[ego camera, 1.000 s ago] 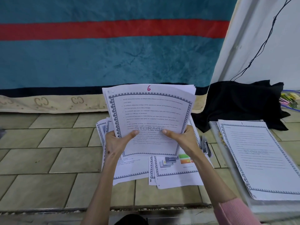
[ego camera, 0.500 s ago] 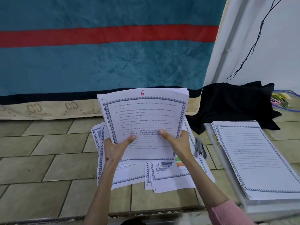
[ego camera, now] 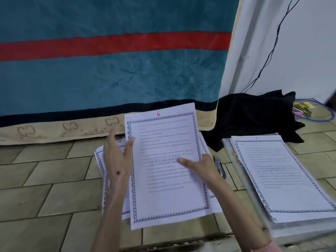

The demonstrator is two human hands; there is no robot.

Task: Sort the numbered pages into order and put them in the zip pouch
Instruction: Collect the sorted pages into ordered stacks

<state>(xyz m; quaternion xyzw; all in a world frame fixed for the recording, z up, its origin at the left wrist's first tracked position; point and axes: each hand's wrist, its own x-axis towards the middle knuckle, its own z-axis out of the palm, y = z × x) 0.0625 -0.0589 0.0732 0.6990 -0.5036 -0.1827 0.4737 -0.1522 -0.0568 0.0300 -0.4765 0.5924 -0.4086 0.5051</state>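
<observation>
The sorted pile, topped by a page marked 1, lies on the clear zip pouch well to the right of both hands, long axis running away from the person. The page marked 6 lies between the hands over loose pages, long axis likewise. The right hand, nearer the pile, grips the page's right edge, thumb on top. The left hand rests flat, fingers straight and spread, at its left edge.
</observation>
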